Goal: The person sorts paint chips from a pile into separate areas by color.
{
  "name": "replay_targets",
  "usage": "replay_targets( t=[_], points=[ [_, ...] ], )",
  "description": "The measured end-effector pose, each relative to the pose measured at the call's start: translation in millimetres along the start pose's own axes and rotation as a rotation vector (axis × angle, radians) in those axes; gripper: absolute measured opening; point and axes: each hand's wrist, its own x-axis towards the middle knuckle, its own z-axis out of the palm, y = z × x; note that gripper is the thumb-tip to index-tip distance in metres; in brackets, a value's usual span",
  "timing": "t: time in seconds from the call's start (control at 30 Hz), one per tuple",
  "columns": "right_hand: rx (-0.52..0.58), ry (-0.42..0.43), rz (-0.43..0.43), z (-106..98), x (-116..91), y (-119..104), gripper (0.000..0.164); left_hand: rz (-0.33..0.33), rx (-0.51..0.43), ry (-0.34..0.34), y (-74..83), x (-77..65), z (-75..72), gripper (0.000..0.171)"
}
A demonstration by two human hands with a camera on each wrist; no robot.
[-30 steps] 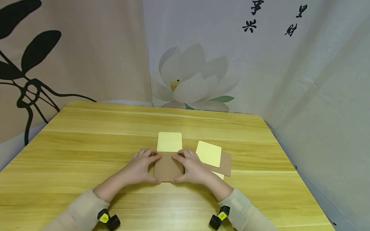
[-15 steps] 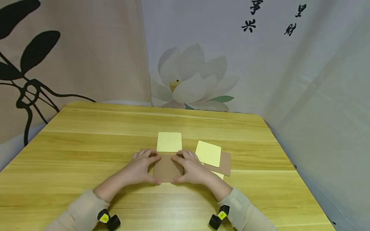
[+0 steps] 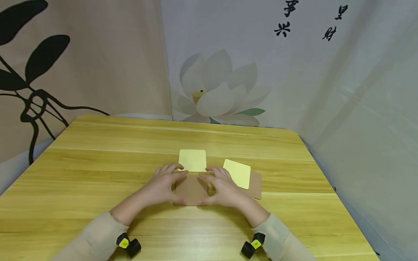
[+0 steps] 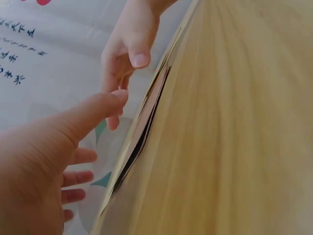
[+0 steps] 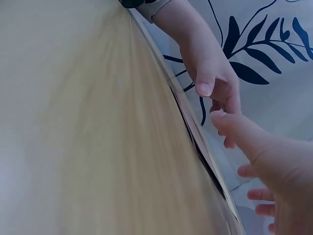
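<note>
A brown square card (image 3: 192, 189) lies flat at the middle of the table, between both hands. In the left wrist view the card (image 4: 149, 113) appears edge-on, slightly bowed, with a dark line under its near edge. My left hand (image 3: 163, 185) hovers over its left side, thumb and fingers spread and relaxed. Over the right side hovers my right hand (image 3: 225, 186), posed the same way. Both wrist views show the thumbs raised off the card, nothing held. A pale yellow square card (image 3: 192, 160) adjoins its far edge, overlapped by the left fingertips in the head view.
Right of the right hand, another yellow card (image 3: 237, 174) lies askew over a second brown card (image 3: 256, 185). The wooden table (image 3: 114, 163) runs back to a printed curtain (image 3: 228, 43). Black wrist cameras sit at both sleeves.
Both hands have let go of the brown card's sides and lifted off, shifting slightly to the right and inward over it. The cards stay in place.
</note>
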Motion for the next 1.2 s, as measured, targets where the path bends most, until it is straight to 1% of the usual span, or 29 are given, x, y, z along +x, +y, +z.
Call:
replay_targets(
  t=[0.3, 0.5, 0.7, 0.97, 1.07, 1.2],
  points=[
    [0.017, 0.067, 0.051, -9.2, -15.5, 14.0, 0.087, 0.054, -0.003, 0.012, 8.0, 21.2, 6.8, 0.094],
    [0.030, 0.102, 0.089, -17.1, -28.8, 27.5, 0.084, 0.097, 0.000, -0.012, 14.9, 37.0, 13.8, 0.093],
    [-0.007, 0.139, 0.134, -24.3, -40.4, 45.0, 0.084, 0.118, -0.026, -0.032, 23.1, 54.0, 22.7, 0.090],
    [0.048, 0.148, 0.186, -30.9, -53.9, 64.5, 0.083, 0.141, -0.046, -0.088, 35.9, 75.4, 30.2, 0.088],
    [0.054, 0.165, 0.197, -32.5, -56.1, 70.8, 0.083, 0.136, -0.028, -0.117, 40.4, 84.4, 33.5, 0.088],
    [0.043, 0.177, 0.207, -33.0, -56.8, 80.2, 0.087, 0.139, 0.010, -0.145, 45.4, 95.3, 38.8, 0.087]
  ],
)
